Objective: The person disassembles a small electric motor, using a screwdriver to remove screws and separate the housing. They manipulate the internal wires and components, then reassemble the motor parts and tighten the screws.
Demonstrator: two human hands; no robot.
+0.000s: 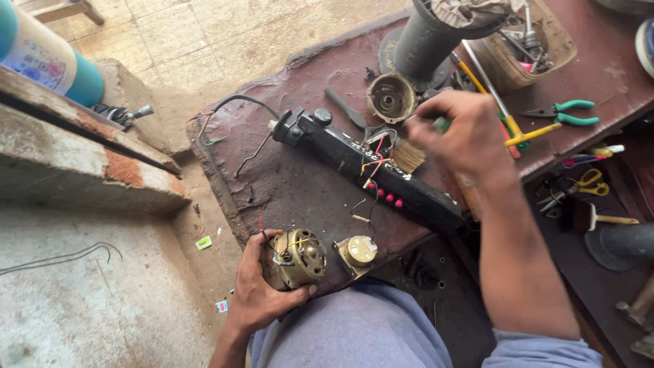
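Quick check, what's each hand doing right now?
Left hand: closed around the small motor at the table edge.
Right hand: closed on a green-handled tool, above the black housing.

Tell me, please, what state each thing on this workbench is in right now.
Small motor: bare, wires attached, gripped by the left hand.
Right hand: raised over the bench, closed on a green-handled tool.
Black housing: lying flat, wires spilling out.
Round metal cap: detached, hollow side up.
Green pliers: lying unused.

Single head-worn view, steeply downward, close over workbench (286,184) and lap.
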